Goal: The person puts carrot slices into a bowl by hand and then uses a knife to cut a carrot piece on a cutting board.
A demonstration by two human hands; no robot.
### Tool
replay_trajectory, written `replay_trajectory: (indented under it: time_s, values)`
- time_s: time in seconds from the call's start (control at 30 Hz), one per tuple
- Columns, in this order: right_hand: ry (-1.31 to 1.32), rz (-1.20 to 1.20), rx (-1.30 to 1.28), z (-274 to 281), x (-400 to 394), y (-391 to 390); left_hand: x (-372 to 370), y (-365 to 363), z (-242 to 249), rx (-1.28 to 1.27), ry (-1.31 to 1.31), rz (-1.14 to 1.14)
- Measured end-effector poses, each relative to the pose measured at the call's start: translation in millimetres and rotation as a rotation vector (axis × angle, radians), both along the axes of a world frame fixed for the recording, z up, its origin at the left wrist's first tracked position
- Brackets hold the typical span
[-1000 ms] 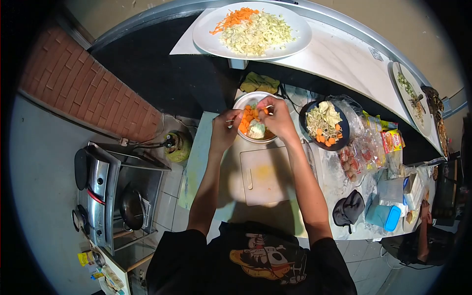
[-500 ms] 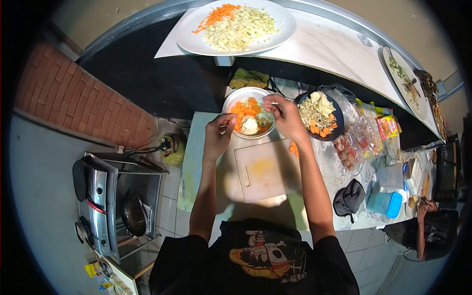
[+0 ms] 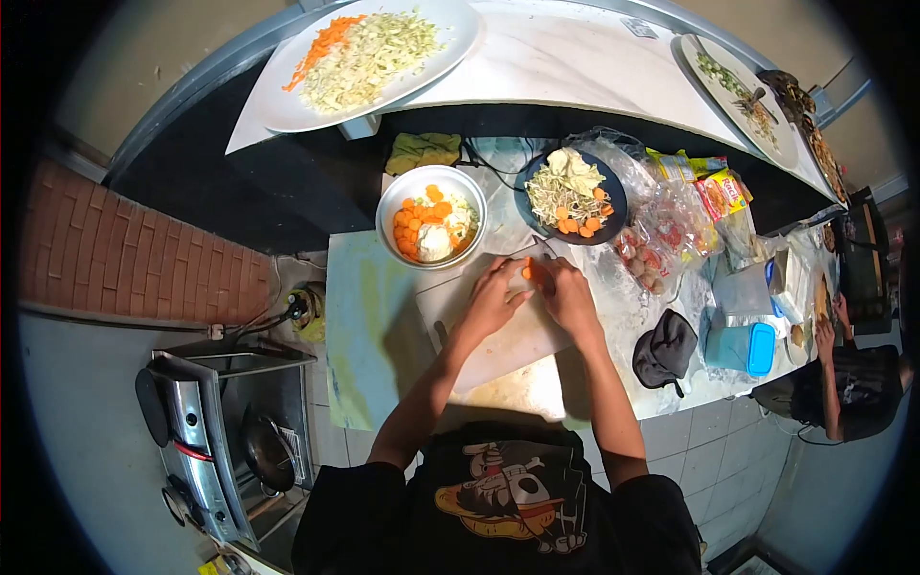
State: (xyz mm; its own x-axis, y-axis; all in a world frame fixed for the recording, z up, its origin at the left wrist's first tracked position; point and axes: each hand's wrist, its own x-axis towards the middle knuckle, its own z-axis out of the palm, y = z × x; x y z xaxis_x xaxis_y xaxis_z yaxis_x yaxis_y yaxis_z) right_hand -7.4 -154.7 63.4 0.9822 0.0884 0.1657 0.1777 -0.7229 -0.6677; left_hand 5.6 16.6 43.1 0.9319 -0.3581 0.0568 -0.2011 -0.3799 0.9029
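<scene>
Over the pale cutting board (image 3: pixel 503 355), both hands are close together around a few orange carrot slices (image 3: pixel 528 269). My left hand (image 3: pixel 494 302) has its fingers stretched toward the slices, its thumb apart from them. My right hand (image 3: pixel 569 299) curls its fingers down at the slices' right side and seems to grip some; its fingertips are partly hidden. A thin dark edge shows just beyond the right fingers, too small to name. Behind the board's left corner stands a white bowl (image 3: pixel 385 222) holding carrot slices, pale shredded vegetable and a white lump.
A dark plate (image 3: pixel 621 196) of bean sprouts and carrot sits behind my right hand. Plastic bags (image 3: pixel 661 225), a black cap (image 3: pixel 664 350) and a blue-lidded container (image 3: pixel 743 348) lie rightward. A white platter (image 3: pixel 460 48) is on the raised shelf. Another person (image 3: pixel 843 388) works far right.
Both hands have moved from above the white bowl down to the cutting board, around carrot slices near its right side. The board has turned slightly, and the view has shifted.
</scene>
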Motion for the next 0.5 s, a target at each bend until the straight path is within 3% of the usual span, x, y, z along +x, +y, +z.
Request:
replay_trajectory:
  time_s: [0.13, 0.47, 0.5]
  values:
    - [0.082, -0.033, -0.079, -7, -2, 0, 2, -21, -14, 0.163, -0.262, 0.028]
    - [0.052, -0.044, -0.094, -17, -2, 3, -9, -10, -9, 0.193, -0.248, 0.078]
    - [0.052, -0.044, -0.094, -17, -2, 4, -10, -6, -6, 0.110, -0.201, 0.101]
